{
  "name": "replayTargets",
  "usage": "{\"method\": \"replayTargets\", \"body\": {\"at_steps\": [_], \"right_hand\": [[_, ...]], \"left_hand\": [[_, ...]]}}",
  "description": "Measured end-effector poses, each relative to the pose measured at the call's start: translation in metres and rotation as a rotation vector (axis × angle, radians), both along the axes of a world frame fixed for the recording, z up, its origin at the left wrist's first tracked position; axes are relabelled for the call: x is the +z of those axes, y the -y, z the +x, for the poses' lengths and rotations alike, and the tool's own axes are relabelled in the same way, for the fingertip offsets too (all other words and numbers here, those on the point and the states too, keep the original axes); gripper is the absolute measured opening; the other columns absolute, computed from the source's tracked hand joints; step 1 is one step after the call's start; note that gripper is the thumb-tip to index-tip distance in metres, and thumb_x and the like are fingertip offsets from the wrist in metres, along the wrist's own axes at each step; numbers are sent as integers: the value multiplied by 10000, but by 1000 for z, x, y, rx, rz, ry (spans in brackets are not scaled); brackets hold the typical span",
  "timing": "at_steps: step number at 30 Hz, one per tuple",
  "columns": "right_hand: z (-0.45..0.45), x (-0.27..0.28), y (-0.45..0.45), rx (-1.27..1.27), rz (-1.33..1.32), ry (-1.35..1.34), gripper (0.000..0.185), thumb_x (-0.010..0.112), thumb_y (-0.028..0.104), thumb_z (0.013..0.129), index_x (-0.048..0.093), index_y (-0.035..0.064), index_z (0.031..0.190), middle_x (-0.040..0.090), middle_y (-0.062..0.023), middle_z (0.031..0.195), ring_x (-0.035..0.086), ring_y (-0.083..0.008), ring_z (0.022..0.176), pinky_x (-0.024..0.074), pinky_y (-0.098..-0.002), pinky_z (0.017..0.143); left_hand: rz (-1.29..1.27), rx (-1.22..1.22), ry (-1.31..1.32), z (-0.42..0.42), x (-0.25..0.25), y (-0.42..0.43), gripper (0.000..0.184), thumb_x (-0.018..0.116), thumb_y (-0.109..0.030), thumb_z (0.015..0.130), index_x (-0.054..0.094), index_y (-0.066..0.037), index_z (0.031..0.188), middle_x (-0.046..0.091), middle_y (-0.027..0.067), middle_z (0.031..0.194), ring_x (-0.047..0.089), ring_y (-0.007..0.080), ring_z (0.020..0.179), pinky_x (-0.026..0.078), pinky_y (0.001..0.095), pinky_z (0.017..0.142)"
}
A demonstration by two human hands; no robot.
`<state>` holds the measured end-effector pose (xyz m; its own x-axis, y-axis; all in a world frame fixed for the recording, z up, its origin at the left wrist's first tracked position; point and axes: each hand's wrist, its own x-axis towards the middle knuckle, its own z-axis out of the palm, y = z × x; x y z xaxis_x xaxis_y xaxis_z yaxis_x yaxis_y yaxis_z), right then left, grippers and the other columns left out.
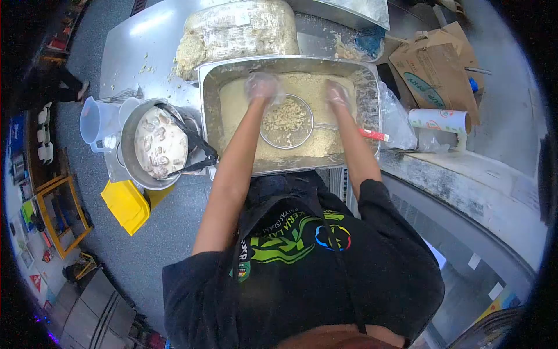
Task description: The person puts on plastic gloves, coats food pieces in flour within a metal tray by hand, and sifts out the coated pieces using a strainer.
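Our fingers (256, 83), blurred, spread or pinching we cannot tell | sieve (287, 147) mid-frame, just below nearer left hand (264, 88) | handle (375, 135) points frame-right beneath right forearm (356, 139)

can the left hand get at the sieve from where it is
Probably yes: the left hand is close beside the sieve, and nothing visible blocks the way between them.

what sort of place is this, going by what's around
Probably a commercial kitchen: there's a metal worktable, a big metal tray of flour-like powder with a round sieve in it, and a pot of pieces in white liquid.
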<state>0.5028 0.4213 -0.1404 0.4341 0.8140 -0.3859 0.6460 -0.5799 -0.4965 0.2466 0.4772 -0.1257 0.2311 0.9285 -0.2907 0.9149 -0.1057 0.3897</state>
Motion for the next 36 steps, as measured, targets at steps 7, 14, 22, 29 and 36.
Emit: {"method": "replayTargets", "body": {"at_steps": [7,14,22,29,36], "right_hand": [[-78,-8,-30,-300,103,-501,472,355,395,854,489,22,1110,515,-131,1058,481,-246,945,379,-378,797],[-89,45,32,382,678,-330,278,396,159,835,536,48,1049,539,-105,1005,495,-191,899,409,-335,776],[-12,29,12,300,-237,-421,358,387,292,851,475,74,1122,480,-73,1150,471,-132,948,398,-314,771],[-90,-31,-21,24,114,-659,459,462,398,803,465,67,1120,452,-42,1157,415,-133,1018,368,-289,811],[-66,89,28,583,123,-984,539,530,262,794,307,41,1232,312,-93,1282,343,-148,1122,281,-270,946]], "left_hand": [[21,-154,113,65,-15,15,368,367,-255,810,545,7,997,545,229,980,538,348,897,407,443,793],[380,36,496,31,74,74,363,429,-301,794,535,-7,978,525,229,991,491,376,935,376,443,825],[128,90,162,-26,17,44,311,485,-250,712,562,-46,934,572,209,847,541,345,809,428,403,741],[-3,-204,243,24,30,2,384,376,-318,802,545,-9,957,539,213,967,498,356,903,376,418,803],[173,66,351,-16,105,87,461,318,-390,849,529,-13,1011,536,225,992,500,366,925,362,437,818]]}}
